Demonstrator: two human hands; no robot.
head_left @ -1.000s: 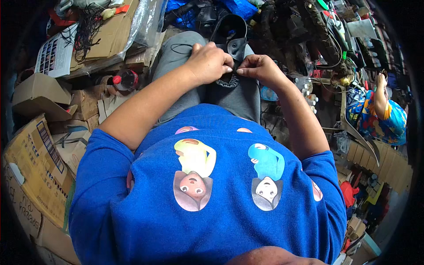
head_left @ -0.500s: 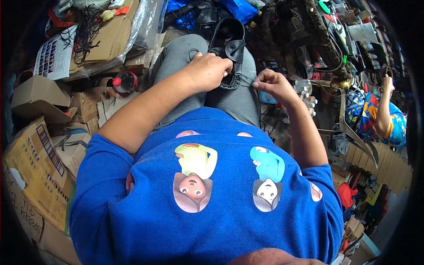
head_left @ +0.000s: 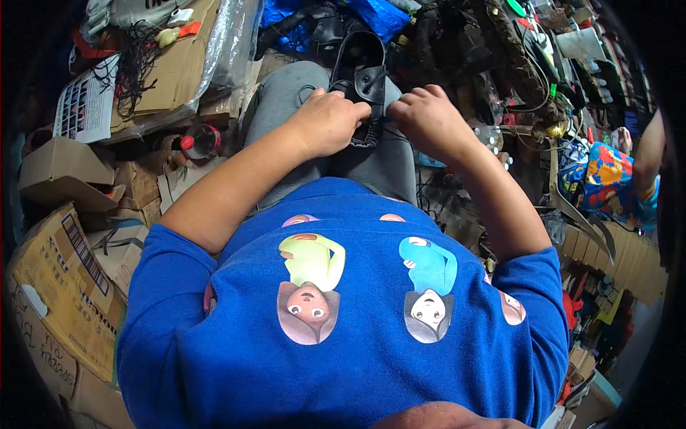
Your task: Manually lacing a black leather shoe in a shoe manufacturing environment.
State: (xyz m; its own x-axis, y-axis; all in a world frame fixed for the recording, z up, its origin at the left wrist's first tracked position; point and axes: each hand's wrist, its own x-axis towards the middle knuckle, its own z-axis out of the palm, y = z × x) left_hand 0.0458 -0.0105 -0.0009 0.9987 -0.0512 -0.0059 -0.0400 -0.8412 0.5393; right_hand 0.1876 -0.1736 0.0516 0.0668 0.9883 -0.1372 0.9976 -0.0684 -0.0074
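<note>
A black leather shoe [head_left: 370,84] rests on my grey-trousered lap, its opening toward the far side and its gathered toe edge toward me. My left hand [head_left: 329,120] is closed on the shoe's left side, thumb and fingers at its inner edge. A thin dark cord loops beside the left knuckles. Close to the shoe's right side, my right hand [head_left: 431,123] is closed with the fingertips pinched together. What those fingertips hold is too small to make out.
Flattened cardboard [head_left: 175,71] under plastic lies at far left, with black cords on it. A red-capped bottle [head_left: 202,141] and cardboard boxes [head_left: 66,171] are at left. A curved blade [head_left: 582,218] and a person in bright patterned clothing [head_left: 607,175] are at right.
My right hand has moved up and left toward the shoe, and its fingers have curled in. My left hand stays on the shoe. The other person's arm at right has shifted.
</note>
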